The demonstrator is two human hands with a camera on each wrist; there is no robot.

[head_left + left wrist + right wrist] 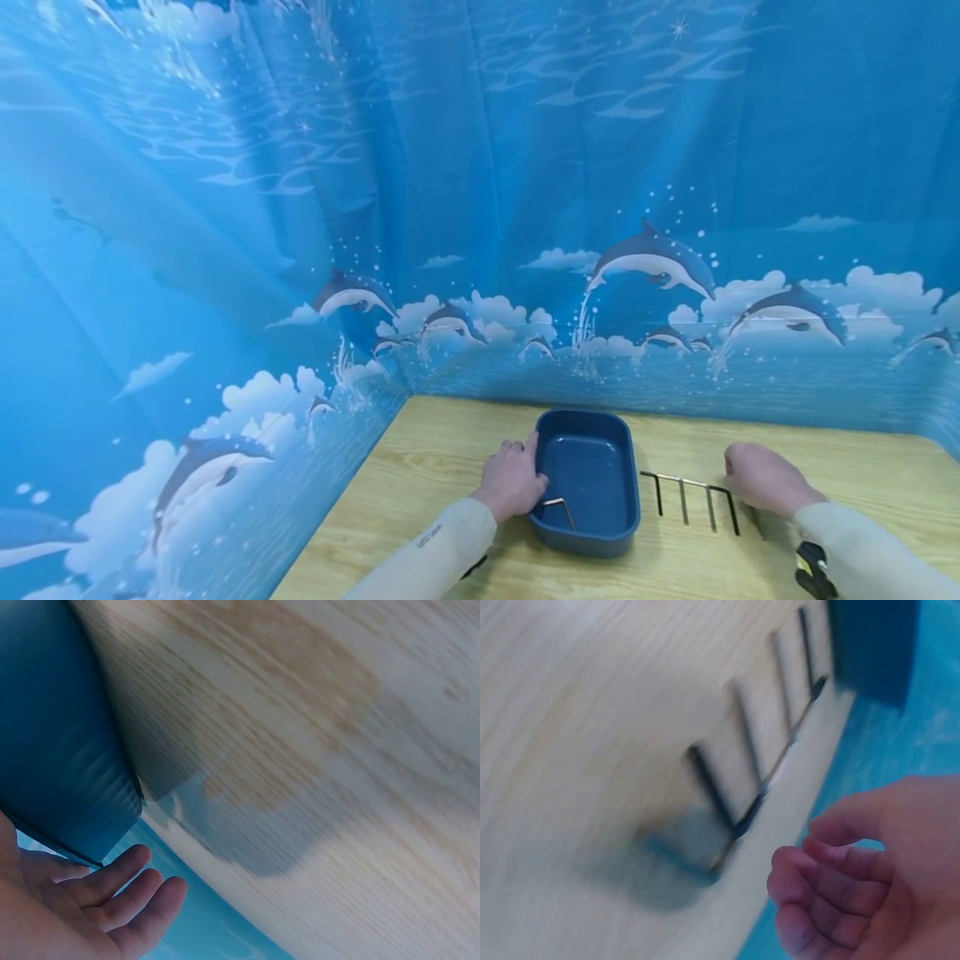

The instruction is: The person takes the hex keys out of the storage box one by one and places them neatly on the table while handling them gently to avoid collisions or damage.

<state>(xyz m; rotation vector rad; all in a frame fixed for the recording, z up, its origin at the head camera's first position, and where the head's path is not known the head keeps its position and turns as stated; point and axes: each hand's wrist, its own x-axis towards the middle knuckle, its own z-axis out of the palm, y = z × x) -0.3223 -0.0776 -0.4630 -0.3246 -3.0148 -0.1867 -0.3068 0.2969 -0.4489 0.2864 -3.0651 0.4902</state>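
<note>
A deep blue rectangular container (626,492) stands on the table, and one L-shaped hex key (557,502) leans inside its near left part. My left hand (512,479) holds the container's left rim, the thumb over the edge and the other fingers along the outer wall (67,750). To the right, several L-shaped hex keys (682,481) lie in a row, some black and some silver. Just over the row's right end is my right hand (768,479), partly hiding the last key (759,521). Its fingers (810,885) are loosely bent, with nothing visible between them.
The wood-grain table (420,467) meets a blue dolphin-printed curtain (480,250) at its back and left edges. A dark band (812,571) with a device sits at the right wrist.
</note>
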